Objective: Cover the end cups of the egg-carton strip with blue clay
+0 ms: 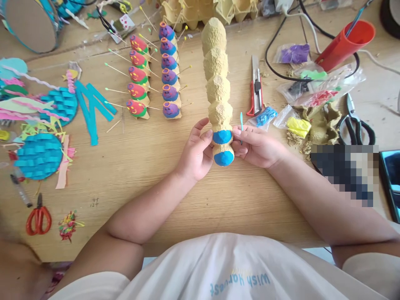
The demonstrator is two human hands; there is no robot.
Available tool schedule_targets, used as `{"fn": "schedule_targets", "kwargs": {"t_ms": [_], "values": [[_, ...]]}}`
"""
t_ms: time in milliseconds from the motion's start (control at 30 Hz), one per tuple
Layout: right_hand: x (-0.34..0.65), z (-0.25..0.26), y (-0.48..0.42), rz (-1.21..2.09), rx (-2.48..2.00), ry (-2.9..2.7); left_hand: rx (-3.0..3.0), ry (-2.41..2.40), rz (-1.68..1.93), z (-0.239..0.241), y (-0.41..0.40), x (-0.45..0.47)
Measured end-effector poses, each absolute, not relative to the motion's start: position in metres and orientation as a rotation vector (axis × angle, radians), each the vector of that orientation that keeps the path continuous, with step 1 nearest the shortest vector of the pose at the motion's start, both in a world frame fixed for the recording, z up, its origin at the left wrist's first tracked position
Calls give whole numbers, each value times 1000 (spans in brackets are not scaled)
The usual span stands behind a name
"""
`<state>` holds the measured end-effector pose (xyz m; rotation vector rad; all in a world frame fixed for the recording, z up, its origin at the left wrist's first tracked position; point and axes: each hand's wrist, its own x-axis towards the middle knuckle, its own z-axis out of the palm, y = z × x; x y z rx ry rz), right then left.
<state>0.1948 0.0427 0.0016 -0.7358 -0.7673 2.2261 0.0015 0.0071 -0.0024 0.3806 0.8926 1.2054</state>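
A long strip of egg carton cups (pixel 218 87), tan and rough, points away from me over the table. Its two nearest cups carry smooth patches of blue clay (pixel 223 158). My left hand (pixel 197 150) grips the strip's left side near the blue patches, thumb on top. On the other side, my right hand (pixel 258 143) steadies the strip's edge and pinches a thin light-blue modelling tool (pixel 241 121) that stands upright between the fingers. Just beyond that hand lies a small bag of blue clay (pixel 265 117).
Two rows of painted carton caterpillars (pixel 138 75) with pins stand at left. A box cutter (pixel 256 89), yellow clay (pixel 298 126), black-handled scissors (pixel 356 125) and a tilted red cup (pixel 346 46) are at right. Red scissors (pixel 38 218) and blue woven paper discs (pixel 39 156) lie far left.
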Motion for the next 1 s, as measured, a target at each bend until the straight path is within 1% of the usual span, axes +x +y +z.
{"fn": "schedule_targets", "kwargs": {"t_ms": [533,700,1000], "values": [[192,1,39,2147,-742,-790,379,890,1209,-3,8,1],[193,2,41,2196,-719,-810,370,922,1187,-1,8,1],[193,4,41,2178,-736,-845,390,887,1180,0,5,2]]}}
